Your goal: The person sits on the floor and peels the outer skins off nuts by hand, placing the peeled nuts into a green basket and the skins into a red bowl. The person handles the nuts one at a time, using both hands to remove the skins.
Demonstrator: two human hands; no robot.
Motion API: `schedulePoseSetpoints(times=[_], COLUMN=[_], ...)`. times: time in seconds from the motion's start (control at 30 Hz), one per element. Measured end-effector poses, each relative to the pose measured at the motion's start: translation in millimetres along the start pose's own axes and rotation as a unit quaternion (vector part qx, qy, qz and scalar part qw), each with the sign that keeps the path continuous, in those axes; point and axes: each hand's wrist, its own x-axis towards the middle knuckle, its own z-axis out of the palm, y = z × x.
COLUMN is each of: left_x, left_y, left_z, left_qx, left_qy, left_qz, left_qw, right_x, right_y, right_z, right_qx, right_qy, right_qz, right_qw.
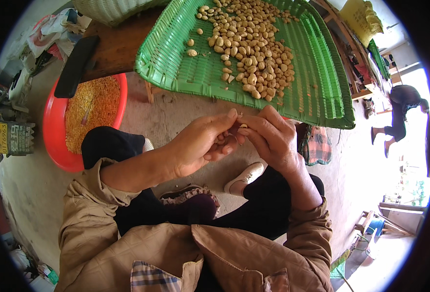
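Note:
Both hands meet in front of my lap, just below the near rim of a green woven tray point(185, 85). Unshelled peanuts point(255, 47) lie heaped in the tray's middle. My left hand point(204, 140) is turned palm inward, its fingers curled around a few small peanut kernels point(221, 137). Between the fingertips of my right hand point(273, 137) is a small piece of peanut point(243, 126); whether it is shell or kernel is hard to tell. The two hands' fingertips touch or nearly touch there.
A red basin point(50, 127) of yellow grains stands on the floor at left, beside a wooden table point(116, 43) with a black flat object point(77, 65) on it. A plaid bag point(316, 146) sits right of my hands. Another person point(401, 109) bends near the bright doorway.

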Motion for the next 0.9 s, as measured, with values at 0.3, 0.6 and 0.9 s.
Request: schedulePoseSetpoints(times=[0.3, 0.6, 0.9], left_x=[7, 5, 6], left_y=[-1, -6, -3], left_z=[7, -4, -6], left_qx=[-0.009, 0.030, 0.050], left_qy=[0.015, -0.048, -0.076], left_qz=[0.020, 0.008, -0.010], left_qw=[1.000, 0.998, 0.996], right_x=[-3, -5, 6], right_y=[4, -6, -11], right_z=[-1, -12, -20], right_qx=[0.231, 0.295, 0.215], right_qy=[0.036, -0.007, -0.095], right_qz=[0.193, 0.263, 0.138], right_qw=[0.953, 0.919, 0.962])
